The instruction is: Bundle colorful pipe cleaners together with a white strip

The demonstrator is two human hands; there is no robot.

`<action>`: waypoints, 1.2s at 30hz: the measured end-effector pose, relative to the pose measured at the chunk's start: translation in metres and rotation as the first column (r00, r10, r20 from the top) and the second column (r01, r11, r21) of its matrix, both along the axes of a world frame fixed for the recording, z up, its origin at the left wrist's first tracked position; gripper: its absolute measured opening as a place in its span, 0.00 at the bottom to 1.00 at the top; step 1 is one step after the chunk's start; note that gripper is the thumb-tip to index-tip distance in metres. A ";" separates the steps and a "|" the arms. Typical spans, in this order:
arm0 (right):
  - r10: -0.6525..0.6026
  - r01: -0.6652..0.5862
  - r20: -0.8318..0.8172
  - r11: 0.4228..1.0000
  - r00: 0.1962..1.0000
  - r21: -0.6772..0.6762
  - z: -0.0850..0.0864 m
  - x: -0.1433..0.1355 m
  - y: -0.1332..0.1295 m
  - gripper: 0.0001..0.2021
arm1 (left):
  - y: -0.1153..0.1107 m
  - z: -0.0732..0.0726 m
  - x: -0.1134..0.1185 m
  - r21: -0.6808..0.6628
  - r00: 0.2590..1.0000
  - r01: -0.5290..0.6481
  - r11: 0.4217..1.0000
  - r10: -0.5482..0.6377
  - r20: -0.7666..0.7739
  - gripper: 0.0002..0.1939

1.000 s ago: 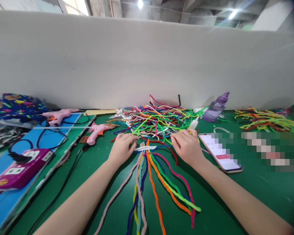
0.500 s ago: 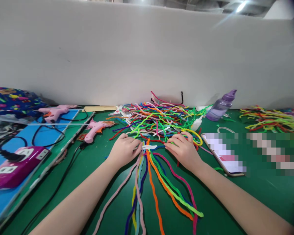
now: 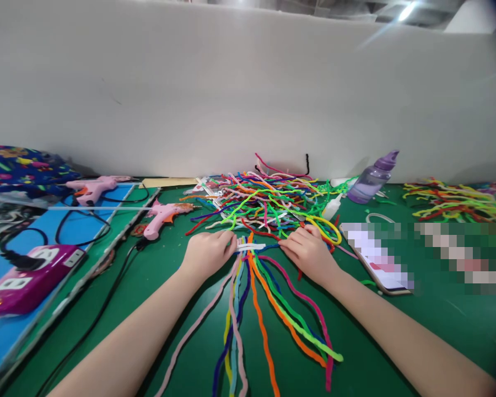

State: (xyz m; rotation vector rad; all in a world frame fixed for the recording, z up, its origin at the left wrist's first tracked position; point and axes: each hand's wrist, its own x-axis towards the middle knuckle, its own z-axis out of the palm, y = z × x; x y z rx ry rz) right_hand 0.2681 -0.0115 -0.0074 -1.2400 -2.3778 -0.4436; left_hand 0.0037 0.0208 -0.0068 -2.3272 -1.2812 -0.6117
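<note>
Several long fuzzy pipe cleaners [image 3: 264, 331] in pink, yellow, light blue, purple, orange, green and magenta fan toward me from one gathered point. A white strip [image 3: 254, 247] lies across that gathered point. My right hand [image 3: 308, 251] pinches a blue pipe cleaner [image 3: 269, 250] running sideways from the bundle. On the other side, my left hand [image 3: 209, 253] is closed at the bundle's edge, beside the strip's left end. Blue shows by its fingertips, seemingly the same crosswise pipe cleaner; its grip is partly hidden.
Behind my hands lies a heap of mixed pipe cleaners [image 3: 268, 193]. To the left are a pink glue gun [image 3: 161, 218], another glue gun [image 3: 93, 190] and a magenta power strip [image 3: 33, 278]. Rightward stand a small white bottle [image 3: 333, 208], a purple water bottle [image 3: 370, 182] and a phone [image 3: 376, 259].
My left hand has shifted slightly left, baring more of the white strip's left end. My right hand has stayed nearly in place, still pinching the blue pipe cleaner.
</note>
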 end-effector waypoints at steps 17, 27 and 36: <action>0.006 -0.006 -0.021 1.000 1.000 -0.009 0.000 0.000 -0.002 0.10 | -0.004 0.000 0.000 -0.026 1.000 -0.001 1.000 0.001 0.000 0.15; 0.025 -0.026 -0.029 0.999 0.999 -0.042 -0.001 0.001 -0.001 0.10 | -0.002 -0.001 -0.001 0.001 0.999 -0.004 1.000 0.004 0.035 0.17; 0.037 -0.039 -0.041 0.998 0.998 -0.047 -0.001 0.001 -0.002 0.09 | -0.002 -0.001 -0.001 0.031 0.999 0.020 0.999 -0.021 0.028 0.16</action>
